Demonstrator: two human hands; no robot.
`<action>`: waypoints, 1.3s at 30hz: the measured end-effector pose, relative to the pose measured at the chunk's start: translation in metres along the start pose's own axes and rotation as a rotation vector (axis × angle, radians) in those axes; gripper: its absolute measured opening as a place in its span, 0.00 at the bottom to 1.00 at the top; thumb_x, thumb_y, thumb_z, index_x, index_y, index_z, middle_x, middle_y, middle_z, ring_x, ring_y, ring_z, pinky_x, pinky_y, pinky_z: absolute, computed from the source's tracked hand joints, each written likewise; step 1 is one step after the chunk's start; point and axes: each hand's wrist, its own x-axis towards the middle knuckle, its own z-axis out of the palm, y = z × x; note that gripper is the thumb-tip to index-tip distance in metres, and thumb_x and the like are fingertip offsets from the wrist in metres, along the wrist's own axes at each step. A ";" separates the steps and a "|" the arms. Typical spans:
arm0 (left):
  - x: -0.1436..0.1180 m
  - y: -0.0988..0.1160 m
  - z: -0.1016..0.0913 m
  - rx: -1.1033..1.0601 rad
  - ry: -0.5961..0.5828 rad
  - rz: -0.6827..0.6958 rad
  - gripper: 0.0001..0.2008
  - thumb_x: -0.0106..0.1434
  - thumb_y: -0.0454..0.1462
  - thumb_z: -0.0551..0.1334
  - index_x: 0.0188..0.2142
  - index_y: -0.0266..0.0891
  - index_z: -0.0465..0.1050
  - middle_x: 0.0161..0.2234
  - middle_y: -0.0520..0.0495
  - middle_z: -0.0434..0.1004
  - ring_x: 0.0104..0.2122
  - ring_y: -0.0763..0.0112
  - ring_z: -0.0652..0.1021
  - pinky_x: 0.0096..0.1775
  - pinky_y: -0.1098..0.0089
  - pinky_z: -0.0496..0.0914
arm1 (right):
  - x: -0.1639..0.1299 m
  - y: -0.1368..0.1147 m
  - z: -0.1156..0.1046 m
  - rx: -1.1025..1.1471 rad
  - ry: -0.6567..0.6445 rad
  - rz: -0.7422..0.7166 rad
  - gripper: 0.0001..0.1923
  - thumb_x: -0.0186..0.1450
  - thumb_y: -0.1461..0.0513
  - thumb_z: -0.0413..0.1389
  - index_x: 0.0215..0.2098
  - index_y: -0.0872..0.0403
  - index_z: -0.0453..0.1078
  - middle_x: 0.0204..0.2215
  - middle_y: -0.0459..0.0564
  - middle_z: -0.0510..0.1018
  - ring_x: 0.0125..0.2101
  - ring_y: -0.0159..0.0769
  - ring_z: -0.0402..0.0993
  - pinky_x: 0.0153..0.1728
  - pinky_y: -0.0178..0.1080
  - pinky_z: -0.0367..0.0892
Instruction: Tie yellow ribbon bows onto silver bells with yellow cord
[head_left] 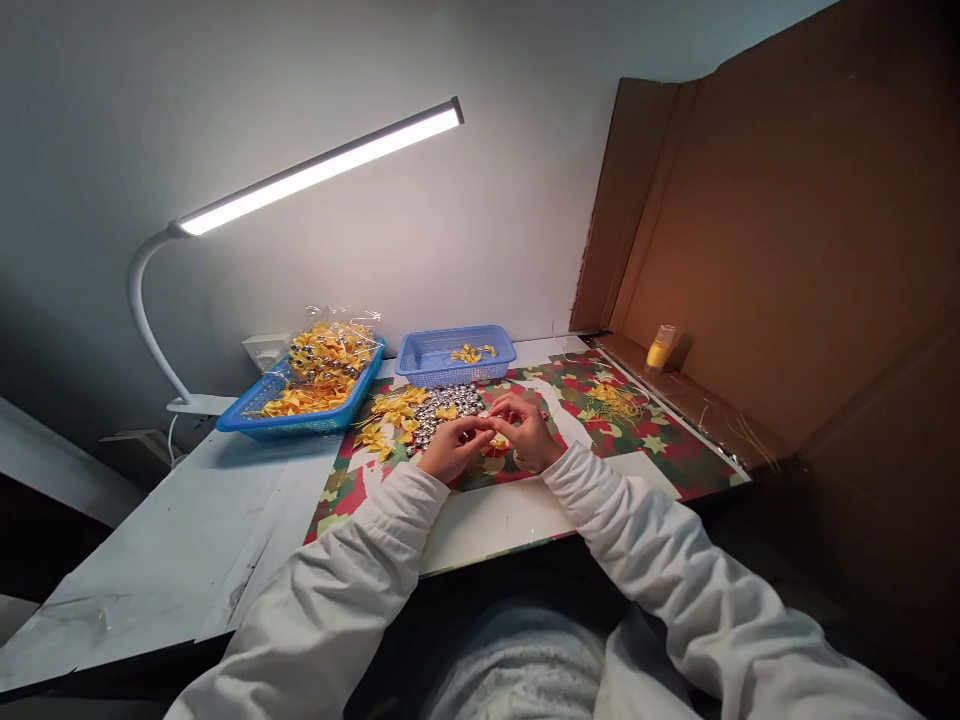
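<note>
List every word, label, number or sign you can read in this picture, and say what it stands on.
None can be read.
The yellow bottle by the cardboard wall: any label is too small and blurred to read.
The mat shows only stars and patches, no text.
The blue baskets and lamp bear no visible writing.

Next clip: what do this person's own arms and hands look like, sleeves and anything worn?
Both arms wear loose, long white sleeves of soft, creased fabric, with plain cuffs ending at the wrists. The left hand and right hand are bare: no gloves show. No rings, watch or bracelets can be made out at this size. No print or markings show on the sleeves.
</note>
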 end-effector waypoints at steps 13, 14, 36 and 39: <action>0.004 -0.013 0.006 -0.389 0.164 -0.212 0.22 0.49 0.54 0.65 0.26 0.35 0.77 0.25 0.46 0.79 0.24 0.72 0.73 0.27 0.71 0.67 | -0.001 -0.003 -0.003 -0.184 -0.066 -0.150 0.05 0.57 0.64 0.56 0.23 0.52 0.69 0.28 0.47 0.73 0.35 0.38 0.68 0.41 0.43 0.61; 0.004 -0.012 0.007 -0.398 0.170 -0.215 0.21 0.47 0.53 0.67 0.26 0.35 0.77 0.25 0.46 0.79 0.24 0.72 0.73 0.28 0.71 0.67 | -0.001 -0.003 -0.004 -0.196 -0.076 -0.160 0.05 0.57 0.65 0.56 0.23 0.52 0.69 0.28 0.47 0.73 0.35 0.38 0.68 0.42 0.43 0.61; 0.001 -0.009 0.009 -0.162 0.108 -0.064 0.19 0.52 0.52 0.64 0.26 0.37 0.77 0.28 0.48 0.77 0.29 0.69 0.74 0.34 0.70 0.68 | 0.002 0.011 -0.008 -0.122 -0.205 0.043 0.09 0.62 0.58 0.51 0.34 0.54 0.70 0.30 0.47 0.76 0.28 0.31 0.69 0.28 0.34 0.64; 0.001 -0.009 0.008 -0.134 0.088 -0.055 0.19 0.52 0.52 0.64 0.26 0.37 0.77 0.28 0.48 0.76 0.29 0.69 0.73 0.33 0.70 0.67 | 0.003 0.016 -0.009 -0.123 -0.252 0.067 0.07 0.60 0.58 0.53 0.31 0.54 0.68 0.28 0.45 0.74 0.27 0.30 0.68 0.26 0.33 0.63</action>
